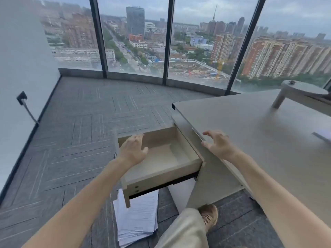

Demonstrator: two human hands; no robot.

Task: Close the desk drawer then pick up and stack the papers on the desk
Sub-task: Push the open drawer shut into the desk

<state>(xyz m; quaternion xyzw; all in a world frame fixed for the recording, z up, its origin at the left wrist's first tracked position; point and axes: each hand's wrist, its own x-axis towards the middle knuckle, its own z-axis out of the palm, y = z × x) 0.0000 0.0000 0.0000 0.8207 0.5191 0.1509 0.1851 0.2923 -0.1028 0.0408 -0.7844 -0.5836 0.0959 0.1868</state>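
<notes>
With both hands spread and empty, the left hand [133, 151] should press the open drawer [161, 158] front toward three o'clock, right hand [217, 143] clear of the worktop [259, 133] edge.

Grey carpet floor [75, 133] — tall windows [136, 38] — white wall [23, 51].

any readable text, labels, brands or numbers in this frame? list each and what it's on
None can be read.
Papers on the floor: printed lines, too small and blurred to read.
Sheet on the desk: no text can be made out.
Open drawer: no label visible.
Buildings through the window: no legible signs.
</notes>
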